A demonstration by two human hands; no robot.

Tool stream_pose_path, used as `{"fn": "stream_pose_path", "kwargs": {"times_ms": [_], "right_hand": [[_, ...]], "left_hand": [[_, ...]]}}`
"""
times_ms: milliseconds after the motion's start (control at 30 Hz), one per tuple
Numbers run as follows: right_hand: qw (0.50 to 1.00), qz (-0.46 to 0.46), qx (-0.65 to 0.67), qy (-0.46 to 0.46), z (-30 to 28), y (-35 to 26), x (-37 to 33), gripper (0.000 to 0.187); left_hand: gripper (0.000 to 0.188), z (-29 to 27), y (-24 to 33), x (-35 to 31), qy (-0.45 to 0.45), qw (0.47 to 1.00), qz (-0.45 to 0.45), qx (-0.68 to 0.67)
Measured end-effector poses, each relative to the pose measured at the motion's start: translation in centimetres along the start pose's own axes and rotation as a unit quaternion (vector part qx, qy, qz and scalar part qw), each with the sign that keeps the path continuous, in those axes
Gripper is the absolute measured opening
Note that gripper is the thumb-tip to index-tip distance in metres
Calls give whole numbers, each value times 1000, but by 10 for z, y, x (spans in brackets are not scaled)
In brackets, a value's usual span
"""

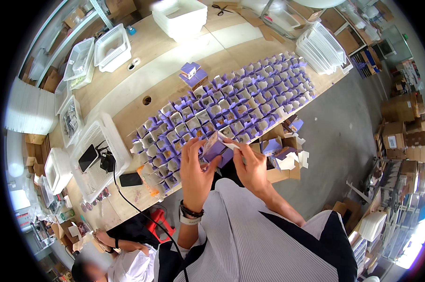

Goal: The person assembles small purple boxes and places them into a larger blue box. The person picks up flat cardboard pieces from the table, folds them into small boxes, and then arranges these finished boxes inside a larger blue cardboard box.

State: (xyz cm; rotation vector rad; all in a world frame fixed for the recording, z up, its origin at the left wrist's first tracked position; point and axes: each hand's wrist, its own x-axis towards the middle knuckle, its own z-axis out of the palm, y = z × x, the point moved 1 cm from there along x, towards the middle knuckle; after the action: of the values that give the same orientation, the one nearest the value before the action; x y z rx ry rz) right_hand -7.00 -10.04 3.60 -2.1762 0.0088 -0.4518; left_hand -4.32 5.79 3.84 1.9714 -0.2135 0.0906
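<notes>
Between my hands is a small purple carton (214,145), held over the table's near edge. My left hand (196,170) wraps round its left side, fingers and thumb closed on it. On the other side, my right hand (251,165) pinches a white flap (231,146) of the same carton. What is inside the carton cannot be made out. Just beyond my hands, many open purple cartons (231,101) stand upright in tight rows across the table, their flaps raised. Two closed purple cartons (193,75) sit behind the rows.
A large cardboard box (287,173) of purple cartons stands off the table's near edge. White baskets (320,47) are stacked at the right end. Left, a white basket (94,176) holds a phone and a black device whose cable runs toward me. Another person (128,263) sits lower left.
</notes>
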Motion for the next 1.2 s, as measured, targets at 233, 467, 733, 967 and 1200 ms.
{"fn": "stream_pose_path", "kwargs": {"times_ms": [233, 467, 733, 967, 1200], "right_hand": [[994, 69, 83, -32, 6, -16, -2, 26], [977, 127, 167, -28, 17, -16, 0, 38], [983, 101, 141, -55, 25, -11, -3, 36], [980, 120, 161, -14, 27, -8, 9, 22], [952, 232, 196, -24, 14, 13, 16, 18]], "left_hand": [[9, -11, -4, -1, 57, 992, 82, 78], [9, -5, 1, 0, 86, 986, 91, 109], [38, -1, -7, 6, 40, 989, 55, 132], [39, -11, -17, 9, -58, 997, -18, -50], [45, -12, -24, 12, -93, 989, 38, -107]]}}
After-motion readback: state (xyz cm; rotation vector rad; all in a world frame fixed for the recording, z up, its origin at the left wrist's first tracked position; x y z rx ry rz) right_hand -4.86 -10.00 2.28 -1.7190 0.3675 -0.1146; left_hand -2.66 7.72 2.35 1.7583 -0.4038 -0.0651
